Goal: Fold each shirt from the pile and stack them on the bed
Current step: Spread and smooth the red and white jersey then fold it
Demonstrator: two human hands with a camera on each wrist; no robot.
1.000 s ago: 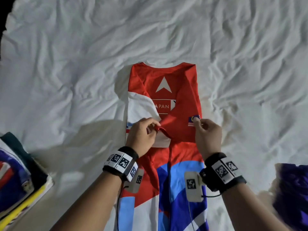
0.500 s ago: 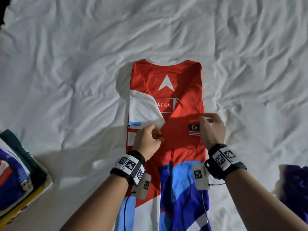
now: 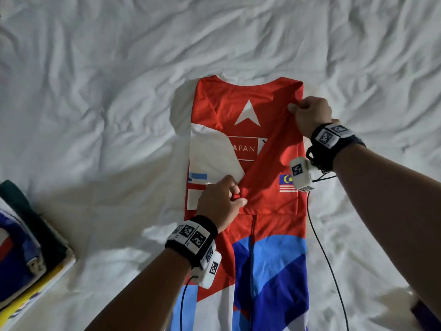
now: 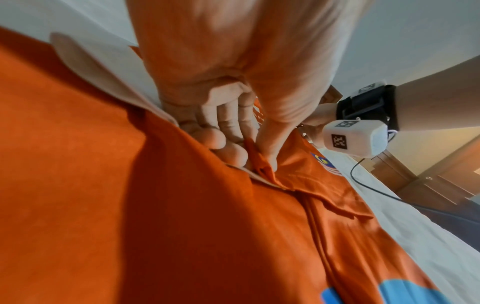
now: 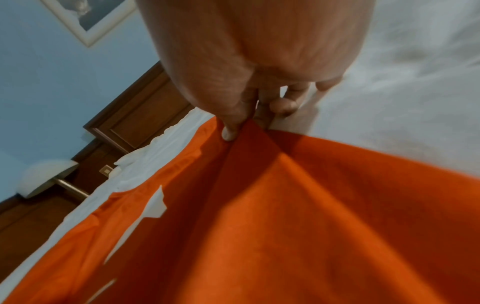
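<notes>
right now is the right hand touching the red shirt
Touching. The right wrist view shows the right hand pinching a raised fold of the red shirt between thumb and fingers; the head view shows the same grip near the shoulder.

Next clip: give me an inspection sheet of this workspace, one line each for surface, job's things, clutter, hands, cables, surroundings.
Surface: bed, wrinkled white sheet.
Job's things: red shirt flat, sides folded in; folded stack at left edge.
Clutter: purple cloth, lower right corner.
Hands: left hand pinches the sleeve at mid-shirt; right hand pinches the shirt's upper right edge.
Cables: black cable from each wrist unit, over the sheet.
Surroundings: wooden headboard, lamp, framed picture.
</notes>
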